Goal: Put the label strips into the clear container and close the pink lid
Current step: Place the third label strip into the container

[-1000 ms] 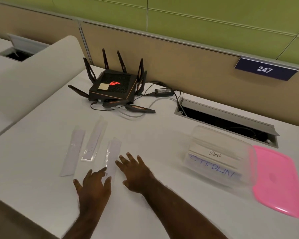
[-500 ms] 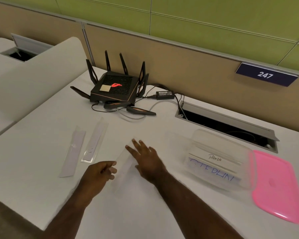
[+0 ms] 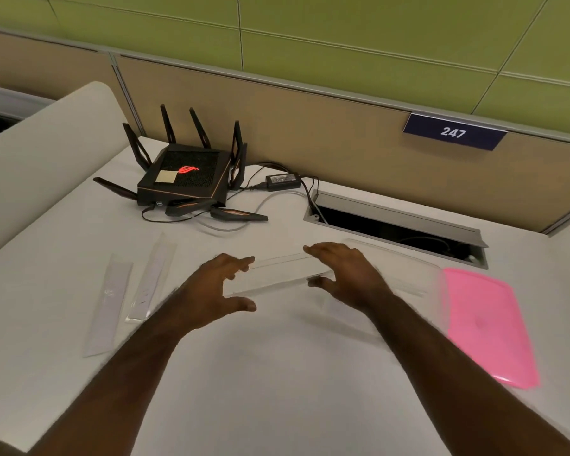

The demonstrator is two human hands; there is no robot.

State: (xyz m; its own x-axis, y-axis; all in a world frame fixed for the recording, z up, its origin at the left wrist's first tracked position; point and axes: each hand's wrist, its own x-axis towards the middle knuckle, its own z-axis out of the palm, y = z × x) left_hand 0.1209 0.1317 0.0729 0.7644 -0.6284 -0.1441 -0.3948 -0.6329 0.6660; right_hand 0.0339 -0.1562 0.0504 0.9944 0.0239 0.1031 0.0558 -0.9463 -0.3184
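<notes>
Flat, glossy label strip (image 3: 278, 274) held level above the matte white bench (image 3: 277, 373), pinched at its ends between left hand (image 3: 211, 291) and right hand (image 3: 346, 274). Two more strips (image 3: 129, 291) lying leftward. Blurred clear container (image 3: 408, 278) just beside the right hand, touching the smooth pink lid (image 3: 487, 327).

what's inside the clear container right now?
Hard to tell. The clear container is blurred and partly covered by the right hand. No contents show through its visible walls. Both hands hold one label strip beside it; two more label strips lie on the desk.
</notes>
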